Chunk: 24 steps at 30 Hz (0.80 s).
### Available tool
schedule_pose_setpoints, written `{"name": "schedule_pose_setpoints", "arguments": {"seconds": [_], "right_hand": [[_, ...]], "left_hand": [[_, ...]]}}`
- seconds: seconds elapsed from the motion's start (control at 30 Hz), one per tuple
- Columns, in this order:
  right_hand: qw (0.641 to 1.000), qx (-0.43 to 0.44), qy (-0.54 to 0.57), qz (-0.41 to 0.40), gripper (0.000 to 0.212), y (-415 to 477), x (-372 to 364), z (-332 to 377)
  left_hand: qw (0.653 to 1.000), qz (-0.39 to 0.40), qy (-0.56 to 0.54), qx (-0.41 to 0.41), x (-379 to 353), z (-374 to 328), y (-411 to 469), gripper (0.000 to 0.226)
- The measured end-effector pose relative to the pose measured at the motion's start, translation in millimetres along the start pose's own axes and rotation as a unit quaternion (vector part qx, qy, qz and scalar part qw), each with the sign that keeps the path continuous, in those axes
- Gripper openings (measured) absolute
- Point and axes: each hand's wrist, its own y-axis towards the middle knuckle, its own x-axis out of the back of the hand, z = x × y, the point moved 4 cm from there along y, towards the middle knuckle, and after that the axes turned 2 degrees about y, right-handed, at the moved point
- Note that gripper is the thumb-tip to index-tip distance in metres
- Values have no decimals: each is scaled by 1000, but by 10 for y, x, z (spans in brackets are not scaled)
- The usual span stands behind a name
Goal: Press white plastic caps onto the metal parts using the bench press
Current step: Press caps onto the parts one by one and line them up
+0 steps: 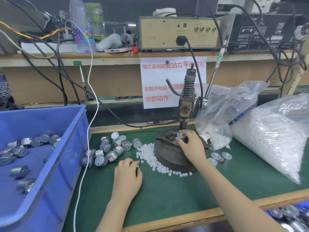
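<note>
Head view, looking down at a green surface (167,198) edged in wood. At centre stands the bench press (186,104), a worn metal column with a spring on top, on a heavy round base (167,154). Its long lever (215,72) leans up and to the right.

The right hand (190,144) reaches across the base from the right. Its fingers curl round a small metal part (181,135) sitting on the fixture just under the ram, with a white piece showing on top.

The left hand (128,173) rests palm down on the surface, left of the base. Its fingers are curled, with the tips at the edge of a loose scatter of white caps (150,154) that wraps round the front of the base. Whether it holds a cap cannot be told.

A cluster of grey cylindrical metal parts (113,148) lies just left of the caps. Further left is a blue bin (55,164) with more of them inside. A white cable (91,106) hangs down between bin and cluster.

Right of the base lie three capped parts (220,157). Behind them are a small clear bag (222,118) and a large clear bag (267,139), both holding white pieces.

Behind the press, a paper sign (155,84) with red lettering hangs from a shelf (100,55), which carries a beige electrical box (178,32), bottles and tangled black cables.
</note>
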Motion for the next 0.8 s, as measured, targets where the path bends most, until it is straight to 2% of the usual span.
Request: {"name": "schedule_pose_setpoints", "arguments": {"seconds": [0.17,0.3,0.5,0.8], "right_hand": [[999,33,-24,-10,33,-146,116,50],[999,30,21,-30,31,-525,272,0],[998,10,29,-50,28,-961,429,-247],[999,-36,-12,-30,24,-931,454,-428]], "left_hand": [[1000,-10,5,6,-7,14,0,33],[1000,-6,15,2,-22,25,0,34],[1000,-5,9,-12,-12,9,-3,32],[999,-5,-32,-34,35,-19,-32,26]]}}
